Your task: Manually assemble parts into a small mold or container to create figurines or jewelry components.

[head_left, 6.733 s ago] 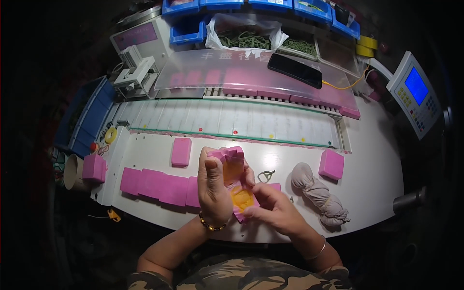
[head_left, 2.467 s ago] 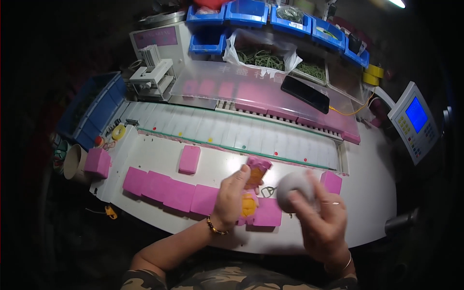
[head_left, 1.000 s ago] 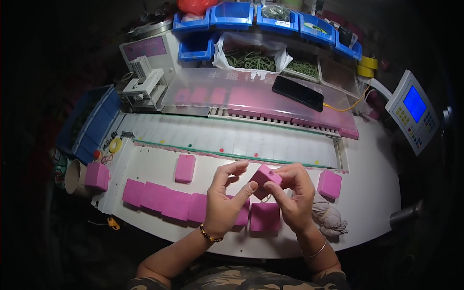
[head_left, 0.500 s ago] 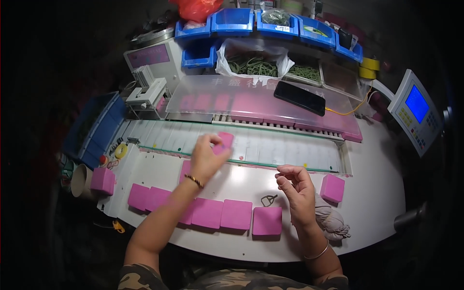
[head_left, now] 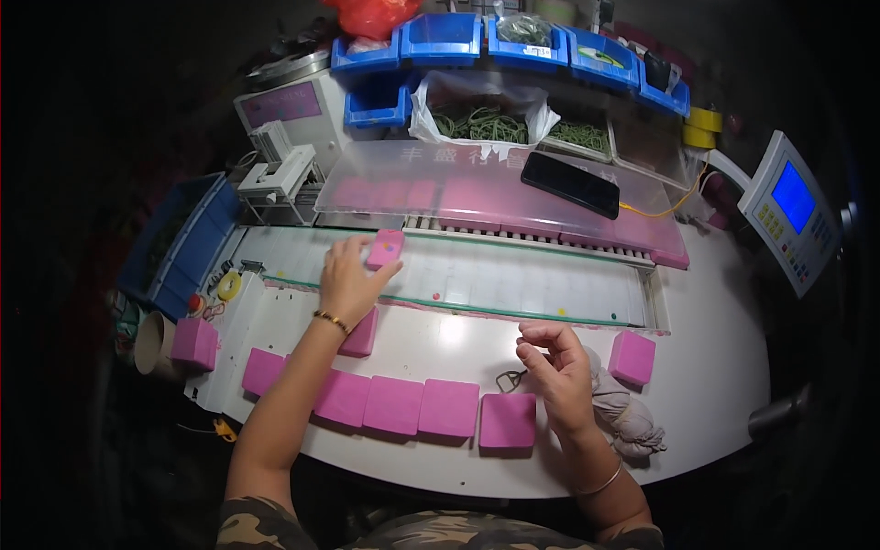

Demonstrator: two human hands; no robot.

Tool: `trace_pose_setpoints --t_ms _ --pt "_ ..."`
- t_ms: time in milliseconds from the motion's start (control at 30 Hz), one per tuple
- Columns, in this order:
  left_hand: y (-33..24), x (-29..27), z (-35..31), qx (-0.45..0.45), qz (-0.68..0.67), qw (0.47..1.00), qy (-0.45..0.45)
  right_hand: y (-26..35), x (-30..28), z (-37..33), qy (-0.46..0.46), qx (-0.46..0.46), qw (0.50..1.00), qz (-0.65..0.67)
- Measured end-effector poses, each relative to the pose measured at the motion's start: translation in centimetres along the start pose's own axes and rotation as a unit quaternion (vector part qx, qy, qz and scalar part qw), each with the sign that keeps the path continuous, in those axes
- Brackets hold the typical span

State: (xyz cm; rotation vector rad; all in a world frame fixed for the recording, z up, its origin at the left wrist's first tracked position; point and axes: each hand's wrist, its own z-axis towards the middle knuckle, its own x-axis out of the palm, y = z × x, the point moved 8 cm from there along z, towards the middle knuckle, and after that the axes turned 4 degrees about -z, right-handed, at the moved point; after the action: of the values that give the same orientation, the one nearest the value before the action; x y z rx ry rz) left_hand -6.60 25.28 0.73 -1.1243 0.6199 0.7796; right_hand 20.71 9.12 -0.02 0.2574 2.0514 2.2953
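On the left part of the white belt (head_left: 495, 275) stands a small pink block (head_left: 389, 243) with a coloured mark on its face. My left hand (head_left: 350, 282) is beside it, thumb and fingers apart around its near left side; whether they touch it I cannot tell. Behind the left wrist is another pink block (head_left: 360, 335), partly hidden. My right hand (head_left: 561, 362) hovers over the table with bent fingers, thumb apart from the fingertips, nothing visible between them. Below it lie a small dark wire-like loop (head_left: 509, 380) and a single pink block (head_left: 508, 420).
A row of pink blocks (head_left: 393, 404) lines the near edge, partly behind my left forearm. A grey cloth bundle (head_left: 629, 417) and a pink block (head_left: 632, 357) lie right. Beyond the belt are a clear cover (head_left: 367, 183), a phone (head_left: 570, 185), blue bins (head_left: 440, 41) and a control screen (head_left: 792, 211).
My left hand and the pink block have moved left along the belt, and its fingers have spread from their grip. Coloured dots on the belt have shifted left. My right hand has lowered slightly.
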Motion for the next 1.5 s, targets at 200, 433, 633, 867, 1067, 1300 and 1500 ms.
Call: trace_pose_setpoints --t_ms 200,433,633,867,1067,1300,1500 --pt "2.0 -3.2 -6.3 -0.037 0.042 0.997 0.057 0.7 0.4 -0.1 0.011 -0.011 1.0 -0.009" --pt "-0.9 -1.6 -9.2 -0.062 -0.227 0.966 0.108 0.6 0.5 -0.3 0.012 -0.037 0.999 -0.028" --pt "-8.3 -0.6 -12.9 -0.028 -0.433 0.885 0.17 2.7 1.8 -4.1 0.073 0.015 0.997 -0.012" --pt "-14.1 -0.2 -16.7 0.133 -0.377 0.899 0.181 1.2 0.5 -8.6 0.061 0.121 0.991 0.021" --pt "-15.3 1.2 -18.1 0.146 -0.374 0.886 0.23 -1.8 0.2 -9.0 0.085 0.215 0.973 0.017" --pt "-13.8 1.9 -18.1 0.097 -0.41 0.877 0.231 -0.9 1.5 -8.9 0.102 0.223 0.966 0.087" --pt "-14.7 1.4 -17.2 0.09 -0.412 0.861 0.286 -1.4 0.9 -9.2 0.158 0.241 0.952 0.106"
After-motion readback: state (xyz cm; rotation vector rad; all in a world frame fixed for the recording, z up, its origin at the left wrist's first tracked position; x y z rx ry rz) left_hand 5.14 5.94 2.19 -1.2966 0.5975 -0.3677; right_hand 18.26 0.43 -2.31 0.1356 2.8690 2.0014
